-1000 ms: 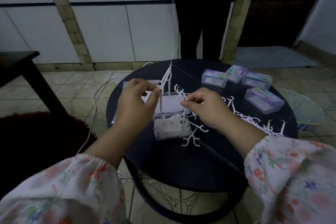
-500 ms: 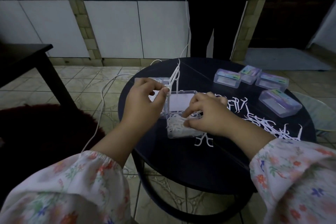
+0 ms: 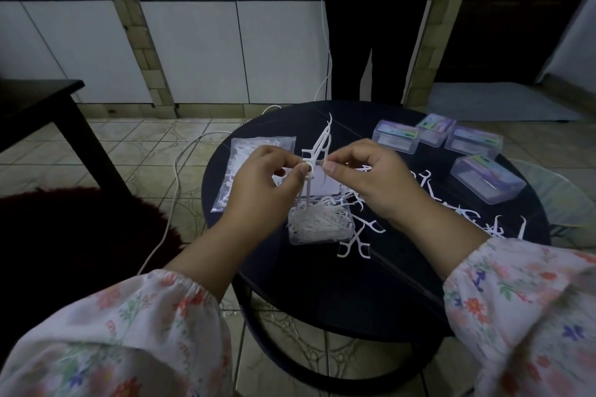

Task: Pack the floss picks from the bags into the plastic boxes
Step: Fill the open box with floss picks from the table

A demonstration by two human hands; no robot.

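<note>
I am watching a small bunch of floss picks (image 3: 317,148) standing upright above the open plastic box (image 3: 319,226), which is sitting in the middle of the round dark surface (image 3: 322,284) and is holding a heap of white picks. My left hand (image 3: 267,184) is pinching the bunch between thumb and forefinger, and my right hand (image 3: 364,177) is pinching at the same bunch from the right; how many picks are in the bunch I cannot tell, since fingers are covering the lower stems. The box's lid is showing only as a pale patch behind the hands. Loose picks (image 3: 354,242) are lying just right of the box and trailing toward the right edge, where my sleeve (image 3: 529,309) is cutting some off. A clear bag (image 3: 254,164) is lying on the left, partly hidden by my left hand. Four closed boxes (image 3: 487,182) are sitting at the far right; their labels are too blurred to read. Beyond the surface a person's dark legs (image 3: 371,42) are standing, cut off at the top, with a white cable (image 3: 174,177) running across the tiled floor.
</note>
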